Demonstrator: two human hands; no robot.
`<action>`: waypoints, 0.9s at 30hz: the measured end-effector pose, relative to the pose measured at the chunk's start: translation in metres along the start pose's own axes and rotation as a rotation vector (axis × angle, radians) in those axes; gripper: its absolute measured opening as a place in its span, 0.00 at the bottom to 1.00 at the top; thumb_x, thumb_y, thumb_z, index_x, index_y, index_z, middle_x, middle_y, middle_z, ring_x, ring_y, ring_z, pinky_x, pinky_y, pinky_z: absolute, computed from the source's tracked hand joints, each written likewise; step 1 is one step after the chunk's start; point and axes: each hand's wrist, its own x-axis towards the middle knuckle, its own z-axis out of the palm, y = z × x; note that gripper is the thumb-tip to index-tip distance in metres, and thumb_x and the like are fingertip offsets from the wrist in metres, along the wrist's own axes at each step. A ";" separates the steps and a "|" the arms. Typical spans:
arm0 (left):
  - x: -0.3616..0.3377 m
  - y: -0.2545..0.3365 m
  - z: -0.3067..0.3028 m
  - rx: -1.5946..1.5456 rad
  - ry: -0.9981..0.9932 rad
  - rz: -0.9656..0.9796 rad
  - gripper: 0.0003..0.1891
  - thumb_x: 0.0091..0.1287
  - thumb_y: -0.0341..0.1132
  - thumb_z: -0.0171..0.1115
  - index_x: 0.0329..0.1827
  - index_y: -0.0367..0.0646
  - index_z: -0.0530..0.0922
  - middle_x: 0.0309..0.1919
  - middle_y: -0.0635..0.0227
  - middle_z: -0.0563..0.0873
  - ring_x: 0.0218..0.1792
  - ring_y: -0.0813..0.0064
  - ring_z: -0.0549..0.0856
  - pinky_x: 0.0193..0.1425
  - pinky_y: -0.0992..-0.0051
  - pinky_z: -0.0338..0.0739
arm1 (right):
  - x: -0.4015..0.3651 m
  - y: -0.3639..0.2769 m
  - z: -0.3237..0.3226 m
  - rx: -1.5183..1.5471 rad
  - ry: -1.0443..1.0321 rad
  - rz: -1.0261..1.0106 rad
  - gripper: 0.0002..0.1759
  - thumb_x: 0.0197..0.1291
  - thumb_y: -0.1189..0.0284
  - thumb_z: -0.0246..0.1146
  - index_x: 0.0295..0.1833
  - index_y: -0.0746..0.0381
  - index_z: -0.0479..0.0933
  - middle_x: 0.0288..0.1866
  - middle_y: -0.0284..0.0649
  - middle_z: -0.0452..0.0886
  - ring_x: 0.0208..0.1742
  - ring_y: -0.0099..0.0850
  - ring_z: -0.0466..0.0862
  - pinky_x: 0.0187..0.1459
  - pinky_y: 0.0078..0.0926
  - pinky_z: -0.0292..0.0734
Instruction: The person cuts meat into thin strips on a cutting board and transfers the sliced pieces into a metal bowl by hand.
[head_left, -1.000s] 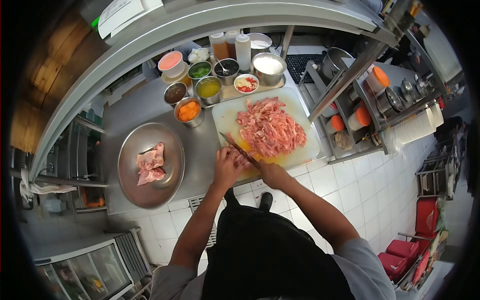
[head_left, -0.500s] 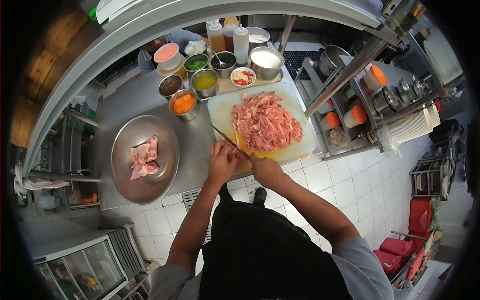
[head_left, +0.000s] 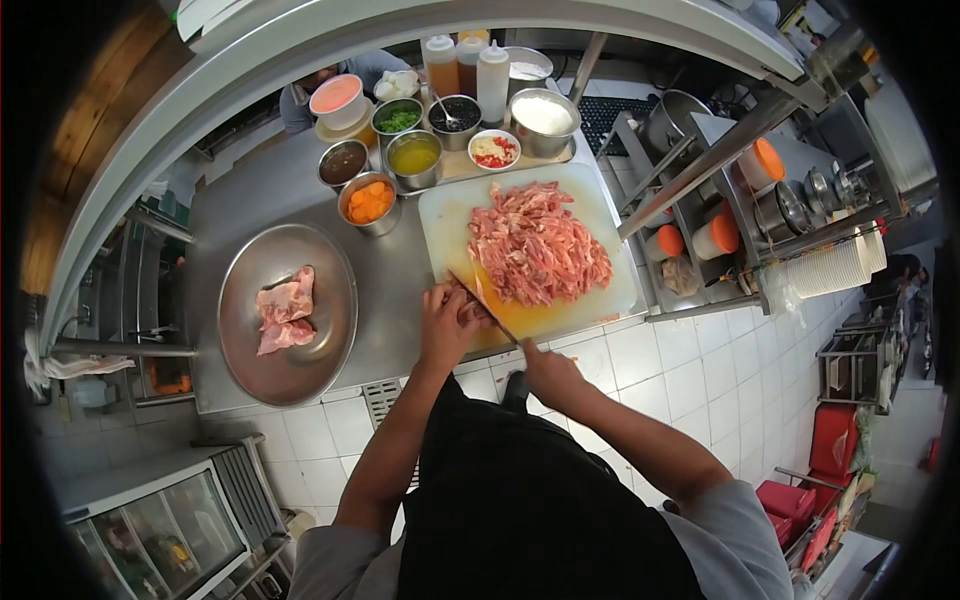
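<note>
My right hand (head_left: 552, 376) is wrapped round the handle of a knife (head_left: 497, 321), whose blade slants up and left across the near edge of a white cutting board (head_left: 447, 215). Close against the blade, my left hand (head_left: 448, 322) rests at the board's near left corner with curled fingers. Whatever lies under those fingers is hidden. A big heap of sliced raw meat (head_left: 540, 245) covers the middle of the board, beyond the knife. To the left, an oval metal tray (head_left: 240, 345) holds raw meat pieces (head_left: 286, 312).
Behind the board stand a metal bowl of carrots (head_left: 369, 201), a bowl of yellow liquid (head_left: 413, 158), a bowl of chopped greens (head_left: 398, 119) and squeeze bottles (head_left: 492, 85). A metal post (head_left: 680, 185) rises at the right, before shelves with orange-lidded containers (head_left: 716, 236). A person's sleeve shows at the back.
My right hand has drawn the knife down and toward me, so its tip sits nearer my left fingers. My left hand stays at the board's corner. The view has shifted slightly.
</note>
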 end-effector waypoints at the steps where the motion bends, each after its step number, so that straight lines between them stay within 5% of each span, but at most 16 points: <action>1: 0.001 0.001 0.002 0.002 -0.002 -0.002 0.15 0.55 0.25 0.69 0.46 0.39 0.80 0.49 0.57 0.77 0.52 0.51 0.76 0.58 0.56 0.75 | 0.021 -0.001 0.010 0.018 0.082 -0.052 0.14 0.67 0.74 0.55 0.55 0.68 0.67 0.34 0.59 0.86 0.36 0.57 0.89 0.39 0.53 0.85; 7: 0.002 -0.002 0.001 0.000 -0.029 -0.015 0.14 0.56 0.26 0.68 0.47 0.39 0.80 0.51 0.55 0.76 0.53 0.49 0.75 0.58 0.55 0.75 | 0.056 -0.009 0.012 -0.033 0.213 -0.139 0.16 0.68 0.72 0.54 0.57 0.69 0.66 0.30 0.59 0.85 0.34 0.58 0.88 0.36 0.57 0.82; 13: -0.003 0.002 -0.003 -0.010 -0.033 -0.034 0.15 0.56 0.26 0.69 0.47 0.40 0.80 0.51 0.54 0.76 0.54 0.49 0.75 0.58 0.55 0.75 | -0.018 0.022 0.009 0.029 -0.094 0.096 0.25 0.69 0.66 0.55 0.66 0.68 0.66 0.32 0.61 0.86 0.36 0.58 0.88 0.39 0.57 0.83; 16: -0.002 0.002 -0.005 0.026 -0.057 -0.027 0.16 0.56 0.27 0.69 0.48 0.41 0.81 0.51 0.55 0.76 0.54 0.50 0.75 0.59 0.55 0.75 | 0.034 0.047 0.019 0.097 0.187 -0.198 0.18 0.68 0.69 0.56 0.58 0.68 0.69 0.30 0.60 0.84 0.32 0.55 0.88 0.30 0.59 0.79; 18: -0.003 0.010 -0.007 -0.029 -0.022 -0.032 0.12 0.61 0.28 0.67 0.47 0.40 0.81 0.50 0.56 0.77 0.55 0.52 0.75 0.61 0.57 0.74 | 0.077 0.070 0.030 -0.102 0.361 -0.371 0.16 0.69 0.69 0.55 0.54 0.70 0.71 0.31 0.61 0.84 0.33 0.59 0.87 0.36 0.59 0.81; 19: -0.006 0.008 -0.006 -0.030 -0.029 -0.027 0.12 0.61 0.28 0.67 0.47 0.40 0.81 0.50 0.56 0.77 0.55 0.52 0.75 0.61 0.57 0.74 | 0.074 0.058 0.010 -0.098 0.364 -0.364 0.16 0.69 0.69 0.55 0.54 0.70 0.71 0.31 0.61 0.84 0.33 0.59 0.87 0.36 0.59 0.81; 21: -0.005 0.002 -0.004 -0.143 0.010 -0.039 0.10 0.66 0.29 0.67 0.50 0.40 0.83 0.50 0.57 0.77 0.56 0.53 0.76 0.62 0.59 0.73 | 0.063 0.031 -0.031 0.060 0.188 -0.040 0.16 0.68 0.70 0.55 0.54 0.70 0.71 0.33 0.61 0.85 0.35 0.60 0.87 0.40 0.58 0.82; 27: -0.008 0.001 -0.008 -0.145 0.026 -0.019 0.11 0.67 0.28 0.67 0.51 0.40 0.83 0.50 0.57 0.77 0.56 0.53 0.75 0.62 0.59 0.74 | 0.029 -0.008 -0.032 0.067 0.162 -0.057 0.16 0.68 0.69 0.56 0.55 0.67 0.67 0.31 0.59 0.85 0.34 0.60 0.87 0.39 0.59 0.82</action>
